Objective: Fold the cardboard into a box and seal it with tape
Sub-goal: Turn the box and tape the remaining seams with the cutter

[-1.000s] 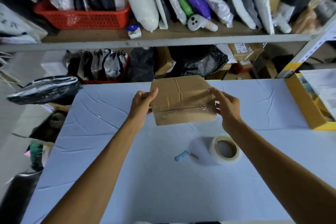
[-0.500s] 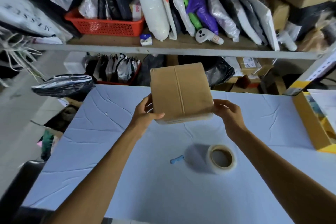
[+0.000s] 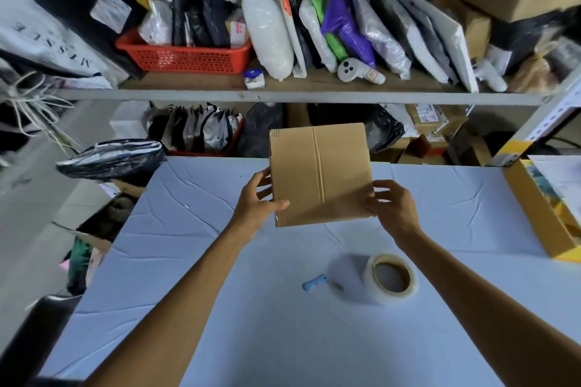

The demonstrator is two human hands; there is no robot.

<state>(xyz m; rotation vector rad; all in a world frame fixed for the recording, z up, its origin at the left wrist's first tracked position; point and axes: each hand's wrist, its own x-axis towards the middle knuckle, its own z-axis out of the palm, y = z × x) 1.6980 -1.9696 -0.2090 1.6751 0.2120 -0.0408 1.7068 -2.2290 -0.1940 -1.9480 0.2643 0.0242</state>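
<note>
box (image 3: 320,174) tilted upright; 2 hands (image 3: 256,204) (image 3: 393,209) grip, 1 tape roll (image 3: 391,276).

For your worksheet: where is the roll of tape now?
Head view: the roll of tape lies on the table, right of centre, nearer the person than the box, a blue tool at its left.

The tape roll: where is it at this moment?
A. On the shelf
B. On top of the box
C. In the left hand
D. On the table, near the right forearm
D: the tape roll lies on the table beside a blue cutter, while the left hand and the right hand hold the box above the table.
</note>
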